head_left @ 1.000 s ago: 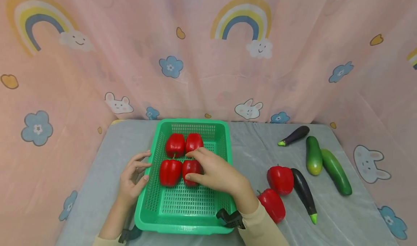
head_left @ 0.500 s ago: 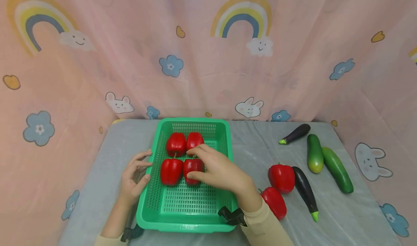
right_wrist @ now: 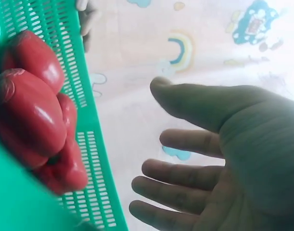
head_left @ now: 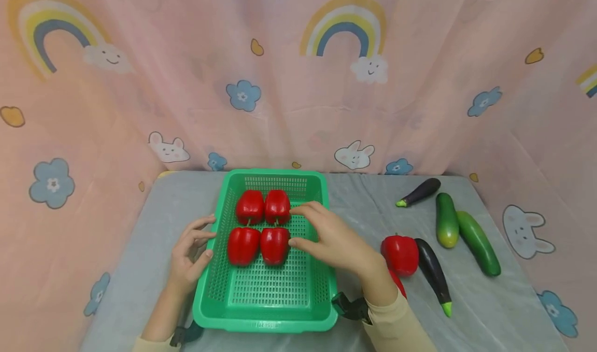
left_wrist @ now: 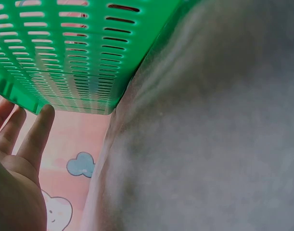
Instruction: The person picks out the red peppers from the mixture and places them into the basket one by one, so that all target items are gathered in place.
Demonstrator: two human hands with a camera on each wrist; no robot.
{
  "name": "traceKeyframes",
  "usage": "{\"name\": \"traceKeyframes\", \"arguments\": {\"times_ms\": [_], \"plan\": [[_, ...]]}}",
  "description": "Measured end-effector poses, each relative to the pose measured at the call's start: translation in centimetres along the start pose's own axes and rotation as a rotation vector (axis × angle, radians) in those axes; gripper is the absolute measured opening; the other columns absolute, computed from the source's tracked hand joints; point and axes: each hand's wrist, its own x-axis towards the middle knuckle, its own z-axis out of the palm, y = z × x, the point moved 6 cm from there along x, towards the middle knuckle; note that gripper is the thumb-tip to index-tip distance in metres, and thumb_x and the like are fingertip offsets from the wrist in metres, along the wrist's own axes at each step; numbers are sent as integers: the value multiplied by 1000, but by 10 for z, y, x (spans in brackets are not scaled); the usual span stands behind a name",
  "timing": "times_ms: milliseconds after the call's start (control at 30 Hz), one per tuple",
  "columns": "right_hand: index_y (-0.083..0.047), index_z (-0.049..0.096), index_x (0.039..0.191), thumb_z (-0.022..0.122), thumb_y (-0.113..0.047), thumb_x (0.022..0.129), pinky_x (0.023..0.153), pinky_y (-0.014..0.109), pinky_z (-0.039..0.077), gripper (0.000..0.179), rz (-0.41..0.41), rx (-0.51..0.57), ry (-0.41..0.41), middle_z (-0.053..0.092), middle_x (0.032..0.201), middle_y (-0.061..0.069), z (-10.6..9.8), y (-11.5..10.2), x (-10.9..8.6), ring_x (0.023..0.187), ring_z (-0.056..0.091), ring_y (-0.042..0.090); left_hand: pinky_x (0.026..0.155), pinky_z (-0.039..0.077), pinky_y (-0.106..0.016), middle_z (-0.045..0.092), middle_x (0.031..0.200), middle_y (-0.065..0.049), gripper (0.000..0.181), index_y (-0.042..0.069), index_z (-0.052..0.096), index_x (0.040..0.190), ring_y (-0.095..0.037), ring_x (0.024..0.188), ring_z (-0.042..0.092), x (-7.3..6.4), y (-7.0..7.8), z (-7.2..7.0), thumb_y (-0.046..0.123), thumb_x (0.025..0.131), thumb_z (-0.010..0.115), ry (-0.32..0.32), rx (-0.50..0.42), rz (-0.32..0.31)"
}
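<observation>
Several red bell peppers (head_left: pixel 274 245) sit in two rows inside the green plastic basket (head_left: pixel 266 325), towards its far end. My left hand (head_left: pixel 186 258) rests its fingertips at the basket's left rim; the left wrist view shows those fingers (left_wrist: pixel 36 137) beside the slotted wall (left_wrist: pixel 65 48). Over the basket's right side is my right hand (head_left: pixel 336 238), fingers and thumb spread. Its palm (right_wrist: pixel 248 187) holds nothing in the right wrist view, apart from the peppers (right_wrist: pixel 31 110). Right of the basket lies another red bell pepper (head_left: pixel 400 255), and one more is mostly hidden by my right forearm.
A dark eggplant (head_left: pixel 434 269) lies beside the outside pepper, a second eggplant (head_left: pixel 422 190) farther back. Two green cucumber-shaped vegetables (head_left: pixel 446 220) are on the right of the grey-covered table (head_left: pixel 485 300). A patterned pink curtain (head_left: pixel 289 129) hangs behind.
My right hand has let go of the near-right bell pepper in the basket and moved right, its fingers opening. That pepper stays in place. My left hand stays at the rim.
</observation>
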Motion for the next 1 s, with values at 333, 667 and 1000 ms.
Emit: {"name": "traceKeyframes", "arguments": {"times_ms": [333,667,1000], "plan": [[-13,61,149,84,-30,97,102,47,61,60,60,-15,67,60,146,1,-16,18,-19,131,62,22,108,56,-32,57,142,-37,29,-24,62,111,-40,145,54,-3,-1,-2,-21,83,60,8,-14,32],[-12,58,152,83,-28,99,106,58,57,61,120,-56,104,57,154,7,-24,43,-45,141,57,32,108,56,-33,56,141,-39,32,-24,62,111,-40,145,54,-1,-1,0,-23,79,58,-2,-4,25],[-10,59,152,80,-33,102,107,64,54,59,222,-121,118,56,153,11,-36,60,-74,141,55,36,108,56,-33,57,141,-38,32,-23,62,111,-39,145,54,0,0,1,-22,79,57,-4,5,17]]}}
